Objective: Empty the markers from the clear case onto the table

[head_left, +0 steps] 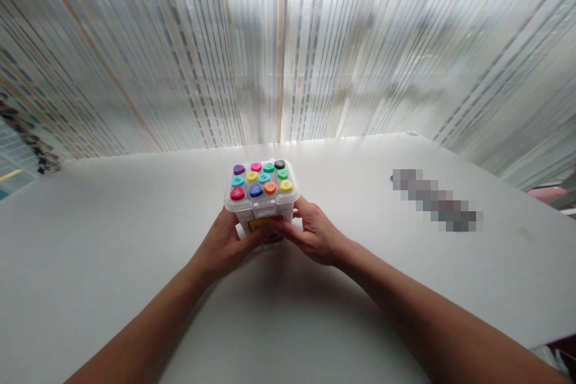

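Observation:
A clear plastic marker case is at the middle of the view, gripped from both sides. Several round marker caps in purple, pink, green, black, blue, yellow, orange and red show in rows at its top. My left hand wraps the case's left side, its thumb across the front. On the right side my right hand holds the same case, its thumb meeting the left thumb over the yellow label. The fingers behind the case are hidden. Whether its base touches the table I cannot tell.
A white table spreads beneath both arms. Behind its far edge hangs a striped sheer curtain. A long blurred-out object lies on the table at the right.

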`<state>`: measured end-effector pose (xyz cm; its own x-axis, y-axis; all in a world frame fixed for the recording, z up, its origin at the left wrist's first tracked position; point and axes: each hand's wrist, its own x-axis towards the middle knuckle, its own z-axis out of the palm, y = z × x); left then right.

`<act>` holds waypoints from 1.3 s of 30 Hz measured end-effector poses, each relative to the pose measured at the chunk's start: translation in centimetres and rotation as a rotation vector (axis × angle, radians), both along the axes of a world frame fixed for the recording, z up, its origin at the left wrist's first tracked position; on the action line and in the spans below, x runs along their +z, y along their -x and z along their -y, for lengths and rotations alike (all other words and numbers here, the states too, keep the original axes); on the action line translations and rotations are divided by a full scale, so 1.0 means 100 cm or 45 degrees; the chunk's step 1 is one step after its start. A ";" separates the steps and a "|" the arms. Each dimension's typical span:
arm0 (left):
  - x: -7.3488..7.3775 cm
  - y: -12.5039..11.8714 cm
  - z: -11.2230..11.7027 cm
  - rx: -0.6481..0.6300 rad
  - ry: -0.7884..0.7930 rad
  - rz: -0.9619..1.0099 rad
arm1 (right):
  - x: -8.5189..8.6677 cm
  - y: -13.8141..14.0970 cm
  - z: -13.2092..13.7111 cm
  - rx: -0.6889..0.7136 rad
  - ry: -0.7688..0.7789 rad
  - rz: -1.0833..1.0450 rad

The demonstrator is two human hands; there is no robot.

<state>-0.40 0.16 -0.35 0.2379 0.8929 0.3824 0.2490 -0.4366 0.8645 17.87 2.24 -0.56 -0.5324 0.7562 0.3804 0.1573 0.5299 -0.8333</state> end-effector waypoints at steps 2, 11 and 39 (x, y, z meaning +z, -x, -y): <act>-0.001 0.001 0.000 -0.007 0.016 -0.016 | 0.000 0.001 0.001 -0.017 0.013 0.001; 0.000 0.000 0.000 -0.034 -0.012 -0.005 | 0.002 0.001 0.002 -0.043 0.017 0.008; -0.001 -0.001 0.000 -0.067 0.025 0.052 | 0.003 0.001 0.003 -0.043 0.019 0.021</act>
